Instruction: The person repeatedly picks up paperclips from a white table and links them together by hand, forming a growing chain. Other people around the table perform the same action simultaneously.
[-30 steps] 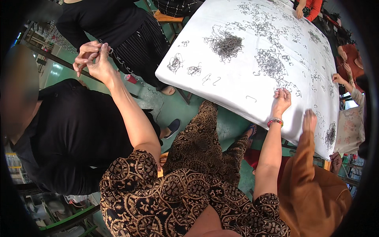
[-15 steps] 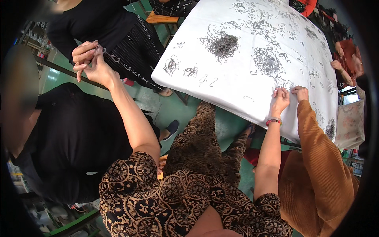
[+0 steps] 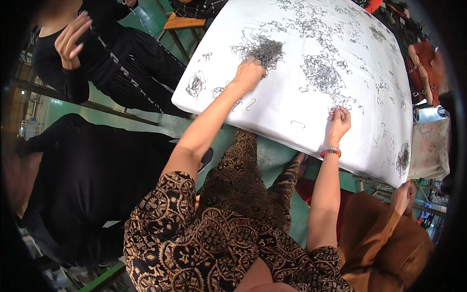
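My left hand (image 3: 249,74) is at the near edge of a dense pile of dark S-shaped metal hooks (image 3: 271,52), its fingers bent down and drawn together, with fingertips partly hidden. My right hand (image 3: 340,121) hovers over the white table cover (image 3: 287,104), nearer the front edge, with a beaded bracelet on its wrist. Its fingers are curled in a pinch; whatever lies between them is too small to make out. Beyond it lies a looser heap of hooks (image 3: 322,73). A single hook (image 3: 298,124) rests on the cover between my hands.
At the left, a person in black (image 3: 112,34) holds up a hanging chain (image 3: 116,62). Another black-clad person (image 3: 97,180) is close on my left. A person in a brown sleeve (image 3: 382,233) has hands at the table's right corner. A wooden stool (image 3: 185,22) stands behind.
My left hand has come down from the raised position at the left onto the hook pile. My right hand has shifted slightly. The brown-sleeved person's hand has drawn back to the table corner.
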